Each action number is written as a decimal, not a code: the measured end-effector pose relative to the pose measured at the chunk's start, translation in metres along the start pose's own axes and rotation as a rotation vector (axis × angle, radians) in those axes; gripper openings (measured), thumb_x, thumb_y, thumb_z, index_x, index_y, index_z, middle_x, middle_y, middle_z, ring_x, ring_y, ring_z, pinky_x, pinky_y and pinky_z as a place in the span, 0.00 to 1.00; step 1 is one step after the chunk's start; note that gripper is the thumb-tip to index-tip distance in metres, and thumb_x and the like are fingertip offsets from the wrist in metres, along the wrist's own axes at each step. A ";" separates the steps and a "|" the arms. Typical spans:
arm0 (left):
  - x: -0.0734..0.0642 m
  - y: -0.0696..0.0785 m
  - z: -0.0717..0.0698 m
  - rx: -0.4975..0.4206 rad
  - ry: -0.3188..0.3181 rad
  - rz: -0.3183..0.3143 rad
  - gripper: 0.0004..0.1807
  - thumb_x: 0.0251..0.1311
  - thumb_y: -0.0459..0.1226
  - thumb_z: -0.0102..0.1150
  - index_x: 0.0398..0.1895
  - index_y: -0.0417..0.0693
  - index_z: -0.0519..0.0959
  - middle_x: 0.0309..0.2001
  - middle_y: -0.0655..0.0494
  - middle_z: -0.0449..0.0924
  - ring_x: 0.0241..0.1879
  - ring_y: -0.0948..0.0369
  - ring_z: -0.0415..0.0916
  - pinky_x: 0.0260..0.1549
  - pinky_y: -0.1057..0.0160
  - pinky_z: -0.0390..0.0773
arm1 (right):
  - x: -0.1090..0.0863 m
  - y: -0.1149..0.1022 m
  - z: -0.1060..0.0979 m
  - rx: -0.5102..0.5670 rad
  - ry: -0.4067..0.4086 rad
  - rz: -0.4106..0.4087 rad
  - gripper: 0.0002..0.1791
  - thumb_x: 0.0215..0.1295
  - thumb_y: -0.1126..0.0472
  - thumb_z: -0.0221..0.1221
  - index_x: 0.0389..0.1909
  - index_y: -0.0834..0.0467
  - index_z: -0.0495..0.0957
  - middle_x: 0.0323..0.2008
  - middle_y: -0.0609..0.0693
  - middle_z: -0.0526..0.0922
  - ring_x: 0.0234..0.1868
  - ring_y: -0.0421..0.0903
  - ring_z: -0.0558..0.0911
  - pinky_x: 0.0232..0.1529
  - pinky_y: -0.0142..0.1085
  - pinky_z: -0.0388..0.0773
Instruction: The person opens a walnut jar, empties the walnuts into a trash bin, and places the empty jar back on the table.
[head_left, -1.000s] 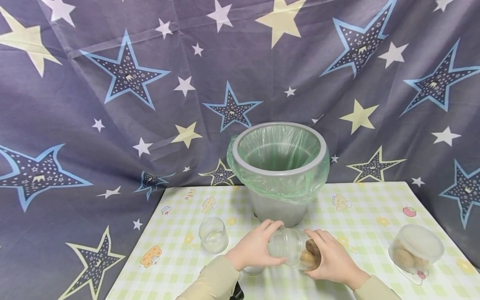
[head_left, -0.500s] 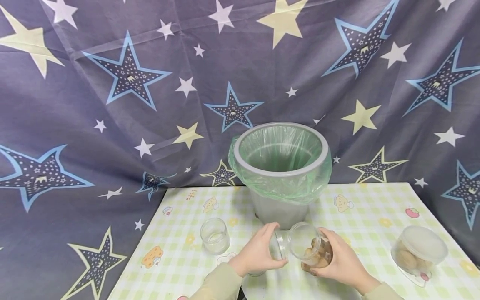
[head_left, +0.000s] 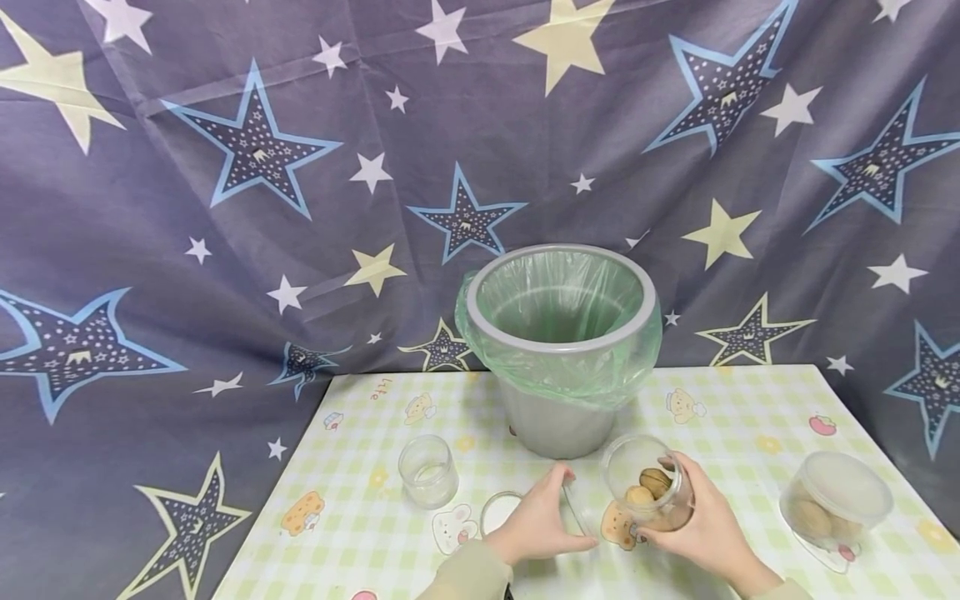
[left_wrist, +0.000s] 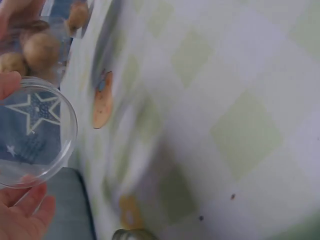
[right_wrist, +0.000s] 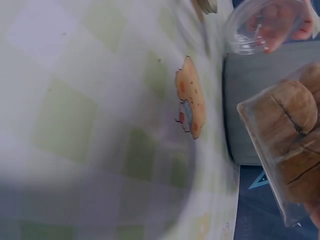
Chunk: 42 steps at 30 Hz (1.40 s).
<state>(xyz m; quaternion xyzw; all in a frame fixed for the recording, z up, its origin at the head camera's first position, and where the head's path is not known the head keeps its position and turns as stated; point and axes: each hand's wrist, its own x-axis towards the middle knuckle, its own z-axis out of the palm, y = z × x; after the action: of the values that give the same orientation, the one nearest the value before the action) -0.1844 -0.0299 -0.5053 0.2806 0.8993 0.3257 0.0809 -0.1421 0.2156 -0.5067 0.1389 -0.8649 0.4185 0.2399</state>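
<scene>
My left hand [head_left: 536, 521] holds a clear round lid [head_left: 574, 510] on edge by its rim, thumb and fingers at opposite sides. In the left wrist view the lid [left_wrist: 35, 135] faces the camera, see-through. The right hand [head_left: 705, 523] grips a clear jar [head_left: 678, 515] around its side, mouth tilted toward the left and up. Several walnuts [head_left: 655, 482] lie inside the jar; the right wrist view shows walnuts [right_wrist: 292, 107] close against the wall. A gap separates lid and jar. Both are held low over the checked tablecloth [head_left: 360, 517].
A grey bin [head_left: 558, 425] with a green liner bag [head_left: 555, 375] stands behind the hands. To the left is a clear glass [head_left: 427, 472]. A clear round rim [head_left: 497, 507] shows partly behind the left hand. At right sits a lidded tub [head_left: 836, 500] holding round brown things.
The lid and jar were together a second ago; now they are apart. The right hand has moved right with the jar, turning its mouth up. The left hand has shifted slightly right and down.
</scene>
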 end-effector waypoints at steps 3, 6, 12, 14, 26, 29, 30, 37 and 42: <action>0.002 -0.003 0.006 -0.009 0.000 -0.013 0.43 0.44 0.52 0.72 0.60 0.50 0.59 0.59 0.51 0.69 0.59 0.55 0.70 0.56 0.58 0.74 | 0.002 -0.001 -0.004 0.025 0.038 -0.003 0.58 0.20 0.63 0.81 0.61 0.65 0.63 0.50 0.53 0.75 0.52 0.23 0.67 0.51 0.10 0.56; 0.004 -0.007 0.010 -0.019 -0.005 -0.027 0.44 0.44 0.53 0.72 0.61 0.49 0.58 0.60 0.51 0.69 0.59 0.54 0.70 0.56 0.58 0.74 | 0.004 -0.001 -0.008 0.039 0.073 -0.001 0.59 0.19 0.65 0.81 0.62 0.66 0.62 0.50 0.52 0.75 0.51 0.22 0.67 0.50 0.11 0.58; 0.008 -0.015 0.017 -0.034 -0.019 -0.053 0.46 0.44 0.53 0.72 0.62 0.47 0.58 0.62 0.51 0.69 0.61 0.52 0.69 0.58 0.55 0.73 | 0.005 0.000 -0.014 0.068 0.103 0.016 0.61 0.21 0.68 0.80 0.65 0.65 0.60 0.53 0.41 0.72 0.53 0.21 0.66 0.50 0.10 0.60; 0.008 -0.018 0.019 -0.038 -0.023 -0.065 0.46 0.44 0.53 0.72 0.62 0.47 0.58 0.61 0.52 0.69 0.60 0.53 0.70 0.58 0.56 0.73 | 0.005 0.000 -0.014 0.084 0.107 0.022 0.61 0.22 0.69 0.80 0.65 0.65 0.59 0.53 0.36 0.71 0.53 0.21 0.66 0.49 0.11 0.61; 0.010 -0.026 0.023 -0.007 -0.033 -0.042 0.46 0.42 0.54 0.73 0.61 0.48 0.59 0.58 0.52 0.71 0.57 0.57 0.73 0.56 0.61 0.74 | 0.007 -0.003 -0.016 0.106 0.110 0.031 0.61 0.23 0.70 0.79 0.67 0.63 0.58 0.53 0.30 0.69 0.53 0.22 0.68 0.49 0.11 0.63; 0.010 -0.028 0.023 0.022 -0.028 -0.013 0.48 0.41 0.53 0.74 0.62 0.47 0.58 0.59 0.52 0.71 0.58 0.57 0.72 0.58 0.62 0.72 | 0.006 -0.004 -0.016 0.104 0.109 0.031 0.61 0.23 0.70 0.79 0.66 0.64 0.59 0.53 0.31 0.70 0.53 0.23 0.68 0.49 0.11 0.62; 0.010 -0.029 0.023 0.035 -0.028 -0.006 0.48 0.41 0.52 0.74 0.62 0.47 0.58 0.60 0.51 0.71 0.58 0.57 0.71 0.59 0.63 0.71 | 0.006 -0.004 -0.016 0.107 0.109 0.030 0.60 0.23 0.70 0.79 0.66 0.64 0.59 0.53 0.31 0.70 0.52 0.23 0.68 0.49 0.11 0.62; 0.009 -0.032 0.019 0.134 -0.069 -0.006 0.51 0.39 0.53 0.75 0.65 0.49 0.57 0.61 0.51 0.70 0.58 0.56 0.71 0.58 0.61 0.72 | 0.005 -0.007 -0.015 0.125 0.113 0.013 0.60 0.22 0.70 0.80 0.64 0.65 0.60 0.53 0.32 0.70 0.53 0.21 0.68 0.50 0.11 0.60; 0.006 -0.033 0.018 0.205 -0.098 -0.004 0.55 0.38 0.55 0.75 0.67 0.47 0.56 0.63 0.52 0.69 0.61 0.56 0.68 0.61 0.56 0.70 | 0.004 -0.007 -0.014 0.110 0.107 0.022 0.59 0.22 0.69 0.80 0.64 0.65 0.60 0.52 0.35 0.71 0.52 0.20 0.67 0.50 0.10 0.59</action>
<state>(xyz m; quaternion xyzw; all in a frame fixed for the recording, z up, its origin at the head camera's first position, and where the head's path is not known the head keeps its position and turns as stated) -0.1982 -0.0374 -0.5400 0.3012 0.9234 0.2178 0.0961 -0.1381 0.2227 -0.4924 0.1196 -0.8281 0.4748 0.2731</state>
